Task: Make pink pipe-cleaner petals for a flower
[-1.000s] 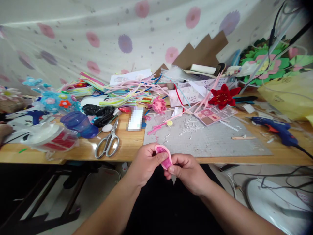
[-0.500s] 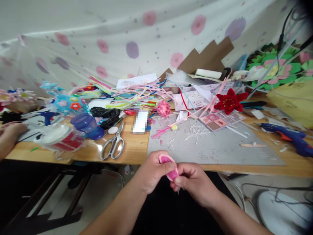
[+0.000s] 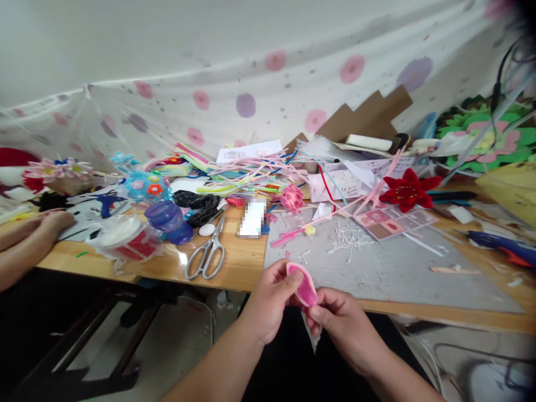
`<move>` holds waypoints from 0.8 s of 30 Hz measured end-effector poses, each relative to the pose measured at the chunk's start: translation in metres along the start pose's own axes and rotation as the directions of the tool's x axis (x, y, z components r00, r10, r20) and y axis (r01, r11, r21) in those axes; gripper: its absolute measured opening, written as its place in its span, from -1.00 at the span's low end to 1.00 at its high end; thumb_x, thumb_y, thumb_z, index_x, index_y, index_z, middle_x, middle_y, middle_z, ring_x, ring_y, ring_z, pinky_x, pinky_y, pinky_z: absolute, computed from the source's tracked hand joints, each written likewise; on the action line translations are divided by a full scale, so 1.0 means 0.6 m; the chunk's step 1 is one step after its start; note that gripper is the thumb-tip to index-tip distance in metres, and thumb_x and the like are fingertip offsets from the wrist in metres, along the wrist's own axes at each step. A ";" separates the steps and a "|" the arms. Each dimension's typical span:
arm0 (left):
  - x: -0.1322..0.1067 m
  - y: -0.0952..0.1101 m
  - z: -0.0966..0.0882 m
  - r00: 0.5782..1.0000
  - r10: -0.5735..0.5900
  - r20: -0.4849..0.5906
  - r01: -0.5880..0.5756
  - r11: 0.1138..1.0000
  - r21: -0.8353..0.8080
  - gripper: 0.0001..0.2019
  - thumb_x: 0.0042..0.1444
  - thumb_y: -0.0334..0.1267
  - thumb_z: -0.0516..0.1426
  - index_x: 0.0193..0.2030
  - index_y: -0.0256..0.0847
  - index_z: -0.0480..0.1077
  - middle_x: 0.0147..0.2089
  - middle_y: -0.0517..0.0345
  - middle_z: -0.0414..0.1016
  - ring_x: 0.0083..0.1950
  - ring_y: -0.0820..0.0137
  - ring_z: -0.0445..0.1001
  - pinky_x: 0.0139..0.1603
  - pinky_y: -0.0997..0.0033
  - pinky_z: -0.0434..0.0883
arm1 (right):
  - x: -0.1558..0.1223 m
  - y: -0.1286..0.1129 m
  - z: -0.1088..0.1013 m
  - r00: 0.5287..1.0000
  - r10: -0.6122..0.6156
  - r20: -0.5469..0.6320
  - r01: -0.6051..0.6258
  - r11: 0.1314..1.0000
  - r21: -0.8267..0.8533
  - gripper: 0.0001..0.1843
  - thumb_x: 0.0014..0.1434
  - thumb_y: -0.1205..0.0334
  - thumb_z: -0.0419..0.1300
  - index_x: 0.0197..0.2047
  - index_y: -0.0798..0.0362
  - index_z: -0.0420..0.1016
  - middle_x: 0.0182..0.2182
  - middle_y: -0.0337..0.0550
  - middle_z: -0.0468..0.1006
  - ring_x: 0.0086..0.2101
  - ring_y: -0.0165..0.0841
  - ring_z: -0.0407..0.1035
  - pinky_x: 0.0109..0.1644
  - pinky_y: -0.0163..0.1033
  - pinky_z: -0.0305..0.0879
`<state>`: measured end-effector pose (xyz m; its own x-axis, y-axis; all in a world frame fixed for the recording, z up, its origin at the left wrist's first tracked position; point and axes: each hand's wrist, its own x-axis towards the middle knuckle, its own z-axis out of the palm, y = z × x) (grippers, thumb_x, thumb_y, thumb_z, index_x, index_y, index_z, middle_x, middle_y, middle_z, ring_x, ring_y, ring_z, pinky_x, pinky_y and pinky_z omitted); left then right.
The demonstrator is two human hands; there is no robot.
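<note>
At the far left, a co-worker's hands (image 3: 61,224) have come further into view as the head camera swung that way; next, a bagged red-and-white tub (image 3: 123,243) shows no brand that can be read; scissors (image 3: 206,258) lie shut on the wooden surface (image 3: 165,265); the left hand's (image 3: 270,301) grip pinches the pink oval petal (image 3: 307,289), thumb across its inner face; the petal is held just off the surface's near edge, its lower tip pinched by the right hand's (image 3: 341,318) grip; below those fingers more of a pale pointed scrap, perhaps paper or film, has come into sight, while both pinches are unchanged, so work on the petal seems unfinished; behind, a white sheet (image 3: 377,172) bears handwriting too small to read; rightmost lies a blue glue gun (image 3: 496,243).
</note>
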<state>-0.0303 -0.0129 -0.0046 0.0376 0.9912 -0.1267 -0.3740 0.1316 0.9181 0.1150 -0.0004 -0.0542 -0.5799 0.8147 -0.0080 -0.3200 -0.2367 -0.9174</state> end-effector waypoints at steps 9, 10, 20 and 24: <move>0.010 0.012 0.001 0.999 0.049 0.003 -0.049 0.976 0.213 -0.82 0.06 -0.25 0.23 -0.44 -0.31 0.39 -0.55 0.24 0.38 -0.52 0.54 0.31 -0.51 0.57 0.28 | 0.005 -0.010 0.003 0.997 -0.024 -0.067 0.023 0.999 -0.027 -0.69 -0.01 0.06 0.39 -0.50 0.13 0.50 -0.59 -0.23 0.50 -0.59 -0.51 0.31 -0.47 -0.40 0.25; 0.011 0.012 0.002 0.999 0.023 0.022 -0.027 0.976 0.215 -0.82 0.05 -0.24 0.24 -0.44 -0.30 0.38 -0.57 0.24 0.39 -0.54 0.53 0.31 -0.52 0.57 0.28 | 0.004 -0.011 0.002 0.997 -0.034 -0.065 0.032 0.999 -0.036 -0.69 0.00 0.06 0.39 -0.50 0.14 0.50 -0.59 -0.23 0.50 -0.59 -0.51 0.31 -0.47 -0.40 0.25; 0.018 -0.018 0.007 0.983 -0.139 0.121 0.127 0.987 0.100 -0.72 -0.03 -0.12 0.29 -0.48 -0.27 0.34 -0.63 0.29 0.34 -0.66 0.52 0.30 -0.62 0.51 0.29 | -0.006 -0.007 -0.008 1.000 -0.025 -0.017 0.025 0.999 -0.025 -0.68 -0.03 0.05 0.41 -0.54 0.13 0.49 -0.59 -0.24 0.50 -0.60 -0.51 0.32 -0.51 -0.40 0.26; 0.019 -0.015 0.011 0.975 -0.166 0.149 0.158 0.985 0.063 -0.70 -0.05 -0.10 0.29 -0.48 -0.27 0.32 -0.64 0.29 0.34 -0.68 0.51 0.30 -0.65 0.50 0.28 | -0.007 -0.012 -0.012 0.999 -0.046 0.024 0.047 0.999 -0.024 -0.69 0.02 0.07 0.38 -0.52 0.13 0.49 -0.58 -0.25 0.50 -0.59 -0.52 0.33 -0.48 -0.41 0.28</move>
<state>-0.0204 -0.0029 -0.0120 0.2370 0.9464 -0.2196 -0.3046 0.2870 0.9082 0.1253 0.0014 -0.0507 -0.5825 0.8117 0.0439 -0.3288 -0.1859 -0.9259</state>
